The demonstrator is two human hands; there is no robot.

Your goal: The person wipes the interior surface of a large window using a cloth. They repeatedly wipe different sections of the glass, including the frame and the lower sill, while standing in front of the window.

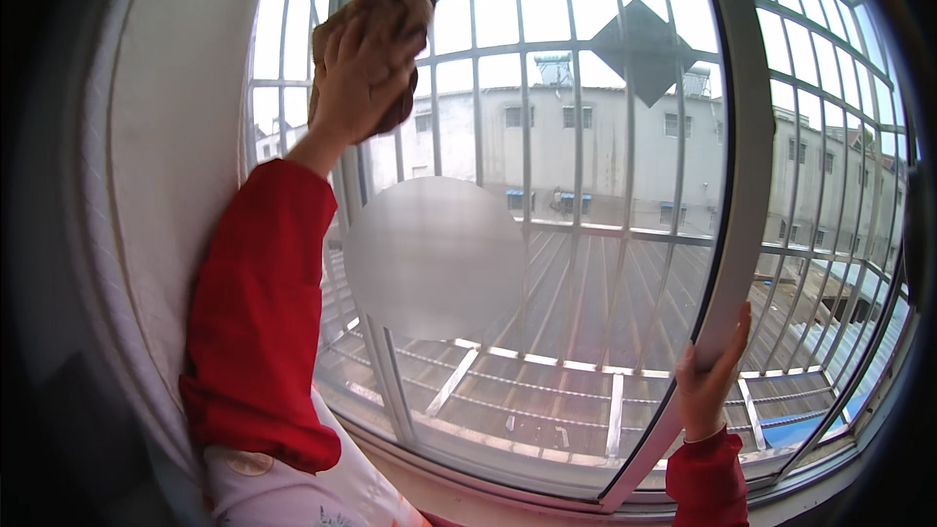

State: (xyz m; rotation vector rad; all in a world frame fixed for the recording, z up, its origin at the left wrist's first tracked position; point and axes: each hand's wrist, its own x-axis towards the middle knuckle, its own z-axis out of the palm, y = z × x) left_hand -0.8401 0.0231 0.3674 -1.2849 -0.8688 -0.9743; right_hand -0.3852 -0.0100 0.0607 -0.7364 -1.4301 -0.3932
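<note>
My left hand, at the upper left, presses a bunched brown cloth against the window near its left upright. The cloth bulges out beyond the fingertips and below the palm. Low on the right, my right hand grips the pale stile of the sliding window sash, thumb on one side and fingers on the other. Between the two hands spans the sash's glass pane. A blurred round patch hides part of the pane.
Outside stands a metal security grille with a barred ledge at its base. Beyond it are a ribbed roof and a pale building. A dark diamond shape shows at the upper right. A whitish curtain or wall borders my left arm.
</note>
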